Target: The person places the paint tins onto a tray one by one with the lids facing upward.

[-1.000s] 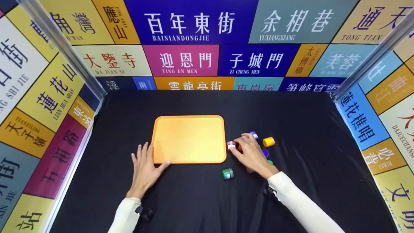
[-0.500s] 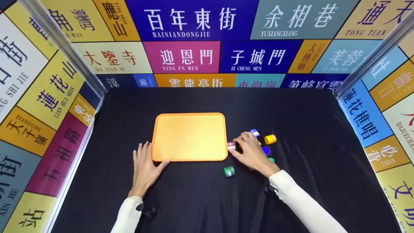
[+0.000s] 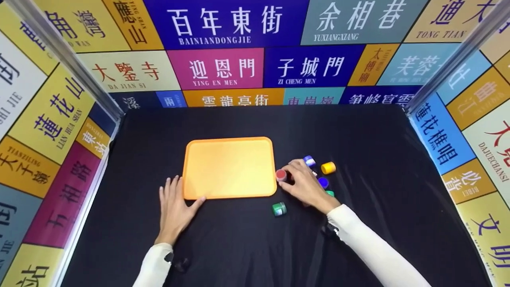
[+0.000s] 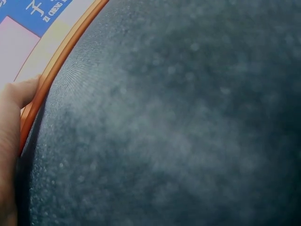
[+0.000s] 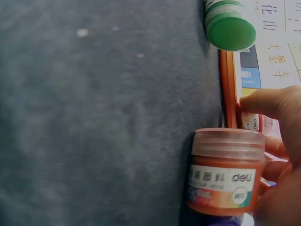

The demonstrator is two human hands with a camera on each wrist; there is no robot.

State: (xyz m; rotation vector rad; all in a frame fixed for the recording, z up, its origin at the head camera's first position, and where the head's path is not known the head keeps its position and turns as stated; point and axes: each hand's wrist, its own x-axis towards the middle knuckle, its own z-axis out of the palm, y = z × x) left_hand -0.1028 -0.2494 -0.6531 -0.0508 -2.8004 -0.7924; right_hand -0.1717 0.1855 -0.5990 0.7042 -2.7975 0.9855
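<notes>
The right hand (image 3: 305,184) just tipped the red paint jar (image 3: 281,174) upright beside the orange tray (image 3: 229,167), its grip pinching it. The left hand (image 3: 175,207) stays flat and open on the counter (image 3: 378,219), thumb against the tray's edge.

tray (image 3: 229,167) orange | cloth (image 3: 247,239) black | jars: red (image 3: 281,174), green (image 3: 279,209), yellow (image 3: 328,168)

Hidden under my right hand (image 3: 305,186)
An orange jar (image 5: 225,172) sits there, perhaps touching it; a teal pot (image 3: 330,193) barely shows.

red paint jar (image 3: 281,174) | small, red lid, upright | just right of orange tray (image 3: 229,167) | right hand's fingers (image 3: 293,169) pinch it | on black counter (image 3: 239,239)
</notes>
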